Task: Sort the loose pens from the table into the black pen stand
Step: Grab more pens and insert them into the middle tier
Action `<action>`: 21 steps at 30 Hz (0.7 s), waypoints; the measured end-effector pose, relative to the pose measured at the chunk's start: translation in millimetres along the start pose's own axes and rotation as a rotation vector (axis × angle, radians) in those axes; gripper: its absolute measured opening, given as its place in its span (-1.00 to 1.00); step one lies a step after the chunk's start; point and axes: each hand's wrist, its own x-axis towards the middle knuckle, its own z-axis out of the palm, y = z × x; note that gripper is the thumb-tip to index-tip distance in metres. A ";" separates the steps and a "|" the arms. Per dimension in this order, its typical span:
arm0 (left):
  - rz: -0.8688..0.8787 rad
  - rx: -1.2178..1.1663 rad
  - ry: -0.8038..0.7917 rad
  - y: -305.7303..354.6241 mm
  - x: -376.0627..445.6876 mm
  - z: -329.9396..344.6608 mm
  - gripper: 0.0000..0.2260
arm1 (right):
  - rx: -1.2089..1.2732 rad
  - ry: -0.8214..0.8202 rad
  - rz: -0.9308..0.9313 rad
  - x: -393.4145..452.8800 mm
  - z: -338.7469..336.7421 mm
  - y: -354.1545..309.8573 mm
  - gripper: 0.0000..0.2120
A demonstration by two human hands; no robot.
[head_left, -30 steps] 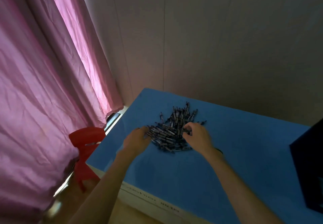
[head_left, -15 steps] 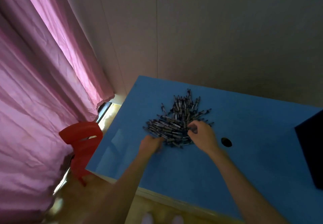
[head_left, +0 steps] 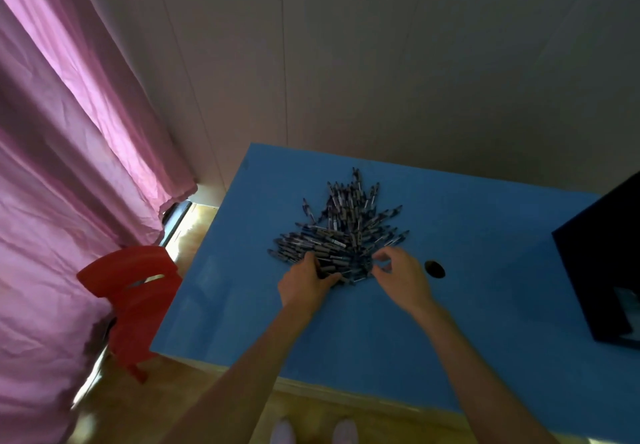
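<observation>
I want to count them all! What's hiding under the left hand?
The left hand grips pens at the near edge of the pen pile. How many lie beneath its fingers is covered.

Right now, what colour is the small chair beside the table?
Red: the chair shows in the head view, standing left of the blue table.

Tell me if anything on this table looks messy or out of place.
The pens lie in a jumbled heap on the blue table, pointing every way. The left hand touches the heap's near edge; the right hand is beside it.
</observation>
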 end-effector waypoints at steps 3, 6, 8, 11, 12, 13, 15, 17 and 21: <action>0.167 0.082 0.043 0.7 7.4 6.5 -0.62 | -0.003 -0.010 0.015 -1.1 -0.9 1.9 -0.84; 0.261 0.220 0.068 -0.5 17.2 6.1 -0.75 | 0.003 0.014 0.019 -3.6 -2.6 4.9 -0.85; 0.319 0.290 0.038 -3.4 22.1 4.0 -0.75 | -0.010 0.024 0.017 -5.2 -3.5 7.1 -0.86; 0.420 0.372 0.013 -9.7 22.8 0.2 -0.77 | -0.011 0.033 0.015 -6.0 -3.3 11.3 -0.89; 0.439 0.387 0.008 -12.6 22.2 -1.7 -0.78 | -0.009 0.033 0.015 -5.8 -3.0 12.1 -0.90; 0.453 0.398 0.004 -15.8 21.4 -3.4 -0.80 | -0.008 0.033 0.012 -5.7 -2.4 12.9 -0.89; 0.485 0.443 -0.011 -22.2 19.3 -8.6 -0.85 | -0.003 0.029 0.012 -5.0 -0.7 12.6 -0.86; 0.546 0.514 -0.038 -29.2 16.3 -13.7 -0.71 | 0.003 0.022 0.014 -3.8 1.0 10.4 -0.85; 0.556 0.592 -0.087 -37.7 13.4 -26.2 -0.48 | 0.008 0.011 0.004 0.2 4.2 4.7 -0.84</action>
